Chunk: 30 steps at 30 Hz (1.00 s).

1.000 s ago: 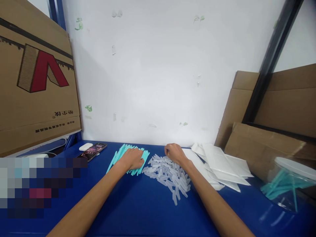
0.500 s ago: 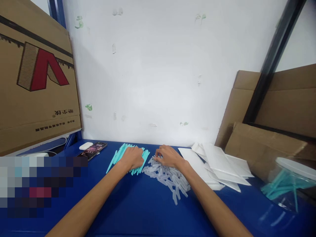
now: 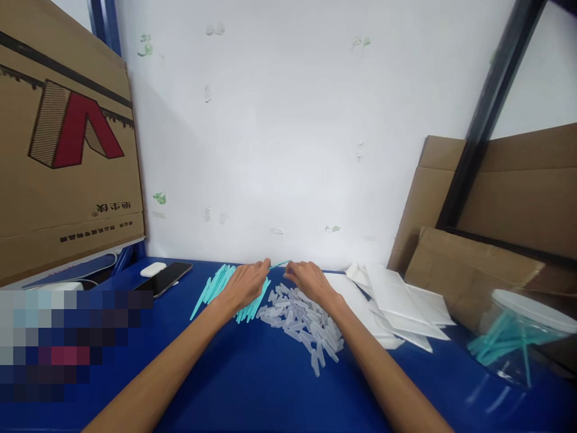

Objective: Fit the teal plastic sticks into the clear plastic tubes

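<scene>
Above a spread of turquoise sticks (image 3: 216, 285), my left hand (image 3: 249, 284) is closed on one turquoise stick (image 3: 279, 264) that points right. The stick's right end reaches the fingertips of my right hand (image 3: 309, 280), which are pinched together over the far side of a pile of translucent plastic caps (image 3: 311, 322). Whatever my right fingers hold is too small to make out. The caps lie loose on the blue table (image 3: 243, 379), just right of the sticks.
White paper packets (image 3: 396, 300) lie right of the caps. A clear jar with a white lid (image 3: 518, 337) holds more turquoise sticks at the far right. A phone (image 3: 169, 278) and a white case (image 3: 153, 269) are at left. Cardboard boxes (image 3: 81, 204) flank both sides.
My left hand has lifted from the turquoise sticks with one stick and moved right. My right hand has risen slightly from the caps and met the stick's end. The phone's screen has gone dark.
</scene>
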Motion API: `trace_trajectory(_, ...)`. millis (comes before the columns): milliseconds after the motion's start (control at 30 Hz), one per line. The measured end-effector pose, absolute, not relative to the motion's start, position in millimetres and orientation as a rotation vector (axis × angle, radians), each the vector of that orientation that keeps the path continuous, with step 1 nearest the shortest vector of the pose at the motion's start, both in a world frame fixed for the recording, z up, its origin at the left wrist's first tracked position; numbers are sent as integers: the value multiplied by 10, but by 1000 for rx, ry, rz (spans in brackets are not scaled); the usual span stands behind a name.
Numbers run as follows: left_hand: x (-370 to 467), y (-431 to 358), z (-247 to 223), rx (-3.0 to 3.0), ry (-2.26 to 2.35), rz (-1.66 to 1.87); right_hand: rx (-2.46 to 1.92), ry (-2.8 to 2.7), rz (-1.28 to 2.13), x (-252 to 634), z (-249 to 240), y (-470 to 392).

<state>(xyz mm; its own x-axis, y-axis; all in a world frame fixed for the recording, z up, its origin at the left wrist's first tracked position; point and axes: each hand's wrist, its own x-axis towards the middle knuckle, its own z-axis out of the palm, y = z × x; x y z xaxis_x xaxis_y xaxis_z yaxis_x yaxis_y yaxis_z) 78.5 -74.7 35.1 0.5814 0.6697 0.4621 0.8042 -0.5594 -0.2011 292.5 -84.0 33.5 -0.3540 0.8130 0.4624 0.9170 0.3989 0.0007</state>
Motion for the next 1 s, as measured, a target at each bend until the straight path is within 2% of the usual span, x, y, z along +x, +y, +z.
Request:
trace_trajectory(433, 775, -715, 313, -2427, -1070, -527, -1249, -1630, 368, 3136, 319, -849)
trace_trajectory(1000, 779, -707, 291, -2423, -1061, -469, -1235, -1549, 496, 3154, 196, -730)
